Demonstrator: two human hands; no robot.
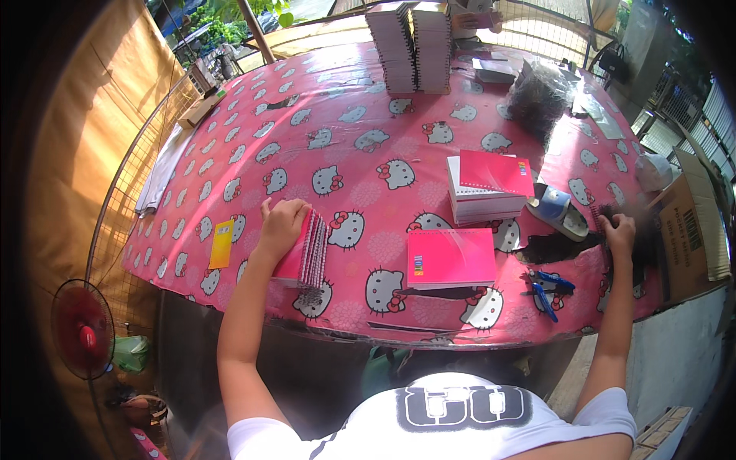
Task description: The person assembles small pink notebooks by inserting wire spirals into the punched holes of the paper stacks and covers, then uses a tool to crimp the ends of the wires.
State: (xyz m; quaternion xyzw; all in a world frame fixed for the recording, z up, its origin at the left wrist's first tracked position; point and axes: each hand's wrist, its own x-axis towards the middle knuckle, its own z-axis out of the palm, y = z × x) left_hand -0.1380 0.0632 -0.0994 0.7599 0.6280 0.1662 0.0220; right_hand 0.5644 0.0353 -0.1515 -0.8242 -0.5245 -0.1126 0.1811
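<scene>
My left hand [285,222] is closed over the far end of a stack of pink notebooks [310,249] with spiral-bound edges, at the left of the table. At the right, my right hand [619,230] pinches what looks like a dark spiral binding coil [595,218], beside a blurred dark heap of coils [644,230]. A single pink notebook cover [451,257] lies on the table between my arms. Behind it stands a pile of punched white pages [491,208] with a pink cover [494,172] on top.
Blue-handled pliers [548,291] lie near the front edge, and a blue-and-white slipper [560,211] behind them. A yellow booklet [221,244] is left of my left arm. Tall notebook stacks [414,54], a clear bag of dark coils [540,96] and a cardboard box [690,230] stand around.
</scene>
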